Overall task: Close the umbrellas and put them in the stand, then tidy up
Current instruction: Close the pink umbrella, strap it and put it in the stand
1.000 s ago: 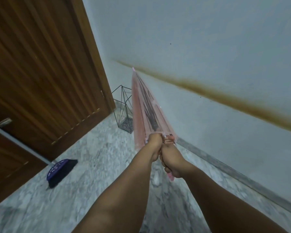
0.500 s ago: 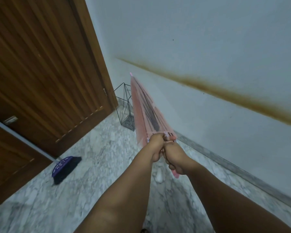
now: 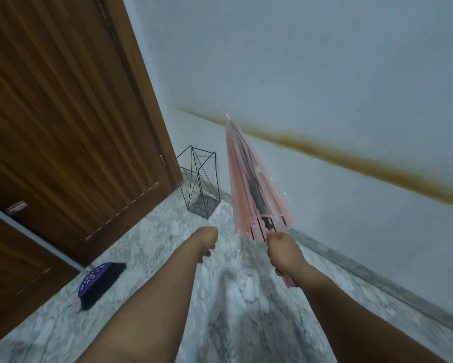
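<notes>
A pink see-through umbrella (image 3: 249, 179) is folded shut and points up and away toward the wall. My right hand (image 3: 283, 251) grips its handle just below the canopy edge. My left hand (image 3: 205, 241) hangs apart to the left with fingers curled, holding nothing. A black wire umbrella stand (image 3: 200, 186) sits on the floor in the corner by the door, with nothing in it, a little left of the umbrella's canopy.
A brown wooden door (image 3: 63, 121) fills the left side. A purple broom head (image 3: 99, 280) with dark bristles lies on the marble floor (image 3: 233, 310) near the door. A white wall (image 3: 324, 74) with a brown stain line runs along the right.
My left hand has let go of the umbrella and moved left. The umbrella, now in my right hand alone, has shifted right, and the stand looks nearer.
</notes>
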